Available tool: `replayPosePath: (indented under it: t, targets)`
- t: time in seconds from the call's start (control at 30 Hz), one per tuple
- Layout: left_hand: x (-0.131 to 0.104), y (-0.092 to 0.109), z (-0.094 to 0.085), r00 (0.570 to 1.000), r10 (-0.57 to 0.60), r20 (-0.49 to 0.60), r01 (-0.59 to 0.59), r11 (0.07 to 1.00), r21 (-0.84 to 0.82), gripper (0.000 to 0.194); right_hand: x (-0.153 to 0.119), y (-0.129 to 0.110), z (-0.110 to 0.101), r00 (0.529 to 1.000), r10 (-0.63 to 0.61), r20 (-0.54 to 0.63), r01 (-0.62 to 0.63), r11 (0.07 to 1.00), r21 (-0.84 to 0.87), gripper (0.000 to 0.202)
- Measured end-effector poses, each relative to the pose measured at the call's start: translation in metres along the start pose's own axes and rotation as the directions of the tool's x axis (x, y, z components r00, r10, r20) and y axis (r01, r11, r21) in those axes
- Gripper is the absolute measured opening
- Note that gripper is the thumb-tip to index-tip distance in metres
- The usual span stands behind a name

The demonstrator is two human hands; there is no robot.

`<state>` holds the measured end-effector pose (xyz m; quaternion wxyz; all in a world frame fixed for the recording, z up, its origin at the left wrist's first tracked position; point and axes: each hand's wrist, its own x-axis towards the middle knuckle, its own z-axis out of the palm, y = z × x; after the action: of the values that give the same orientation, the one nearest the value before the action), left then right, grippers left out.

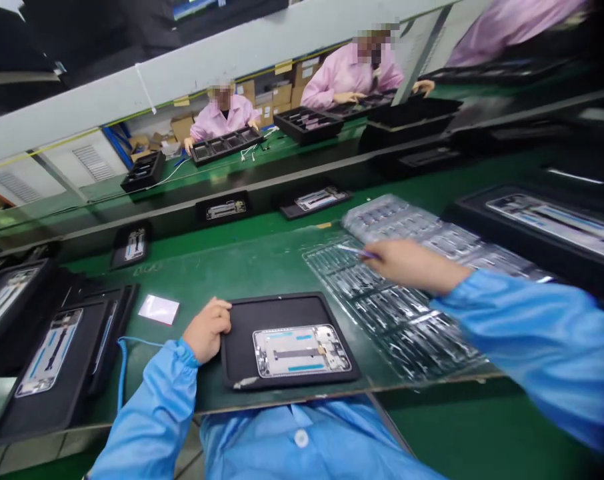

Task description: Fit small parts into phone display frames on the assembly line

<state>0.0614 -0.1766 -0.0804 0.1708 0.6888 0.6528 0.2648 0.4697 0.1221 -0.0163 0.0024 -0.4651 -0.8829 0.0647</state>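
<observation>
A black tray (277,303) lies on the bench in front of me. In its right part rests an opened phone assembly (302,350), with a grey flex cable, blue strips and a circuit board at the right end. My left hand (209,329) grips the tray's upper left corner with curled fingers. Farther right, my right hand (407,263) is closed around a thin purple tool (355,251) with a pale tip; its exact kind is unclear. It hovers over clear plastic blister sheets (382,313) with rows of small slots; what lies in the slots is too small to name.
Stacked black trays with phone assemblies (52,353) stand at the left, near a white card (159,309) and a blue coiled cord (122,373). Another loaded tray (547,213) sits at the right. Co-workers in pink (227,117) handle trays behind the rail.
</observation>
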Motion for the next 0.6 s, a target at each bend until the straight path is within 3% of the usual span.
replayPosePath:
  t: [0.07, 0.17, 0.43, 0.6]
  targets:
    - [0.008, -0.004, 0.002, 0.997, -0.066, -0.033, 0.067, 0.998, 0.017, 0.027, -0.014, 0.002, 0.028, 0.998, 0.052, 0.023, -0.051, 0.999, -0.017, 0.02]
    - [0.015, -0.004, 0.009, 0.991, -0.085, -0.103, 0.088, 0.996, 0.022, 0.026, -0.02, 0.012, 0.046, 0.992, 0.114, 0.056, -0.112, 0.993, -0.026, 0.028]
    - [0.02, 0.011, 0.035, 0.997, -0.021, -0.079, 0.018, 0.999, -0.041, 0.022, -0.008, 0.015, 0.05, 0.982, 0.085, 0.168, -0.085, 0.996, -0.006, 0.036]
    - [0.02, 0.019, 0.036, 0.978, -0.046, -0.202, 0.031, 0.997, -0.077, 0.014, -0.001, 0.014, 0.049, 0.981, 0.115, 0.155, -0.123, 0.992, 0.041, 0.035]
